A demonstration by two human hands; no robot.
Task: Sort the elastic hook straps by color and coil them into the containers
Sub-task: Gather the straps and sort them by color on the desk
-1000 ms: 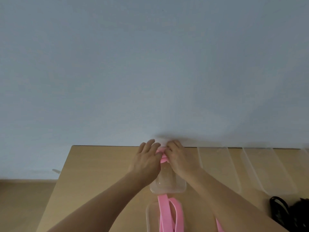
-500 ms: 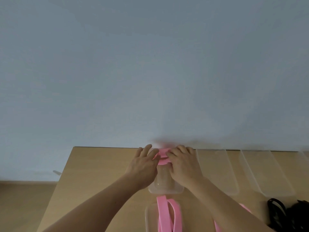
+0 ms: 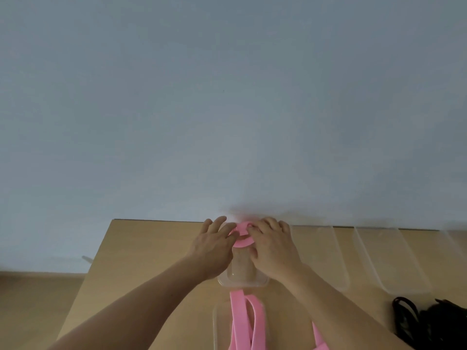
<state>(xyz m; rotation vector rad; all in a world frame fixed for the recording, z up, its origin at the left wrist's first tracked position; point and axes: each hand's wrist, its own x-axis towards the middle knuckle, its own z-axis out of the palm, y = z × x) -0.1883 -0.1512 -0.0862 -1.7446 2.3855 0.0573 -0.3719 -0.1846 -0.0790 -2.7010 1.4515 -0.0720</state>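
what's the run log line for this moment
step: coiling pink strap | left hand: holds strap | right hand: holds strap | where: over clear container | black straps: untouched

Clear glossy plastic containers (image 3: 390,261) stand on a matt, smooth wood-look table (image 3: 146,248); pink straps (image 3: 242,322) look like matt cloth.

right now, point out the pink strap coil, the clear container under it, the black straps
pink elastic strap coil (image 3: 242,243), head view, near curved edge
clear plastic container (image 3: 242,284), head view, near rim
black strap pile (image 3: 439,324), head view, middle
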